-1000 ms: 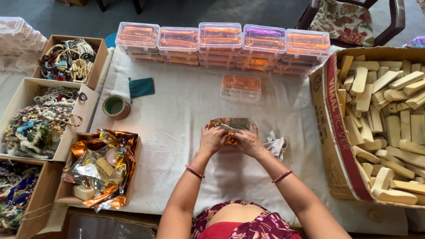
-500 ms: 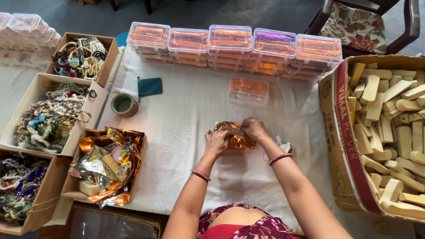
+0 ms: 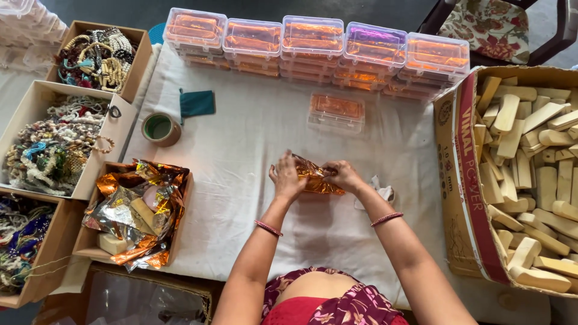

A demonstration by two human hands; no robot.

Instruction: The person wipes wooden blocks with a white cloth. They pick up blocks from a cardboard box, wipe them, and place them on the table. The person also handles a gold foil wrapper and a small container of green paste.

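Observation:
Both my hands meet at the middle of the white-covered table [image 3: 241, 150], folding a shiny orange foil wrapper [image 3: 313, 177] around a small block. My left hand [image 3: 287, 177] presses the wrapper's left end with fingers spread upward. My right hand [image 3: 343, 176] pinches the right end. A single clear plastic box [image 3: 336, 112] with orange contents lies just beyond the hands. A small white scrap [image 3: 380, 191] sits by my right wrist.
A row of stacked clear lidded boxes [image 3: 313, 51] lines the far edge. A big carton of pale wooden blocks [image 3: 530, 174] stands right. Left are a box of foil sheets and blocks [image 3: 137, 207], a tape roll [image 3: 160, 128], a teal cloth [image 3: 197, 103] and cartons of beaded jewellery [image 3: 54, 144].
My hands have kept working the foil around the block; the left hand has opened against the wrapper's end. The view has shifted slightly closer and to the right.

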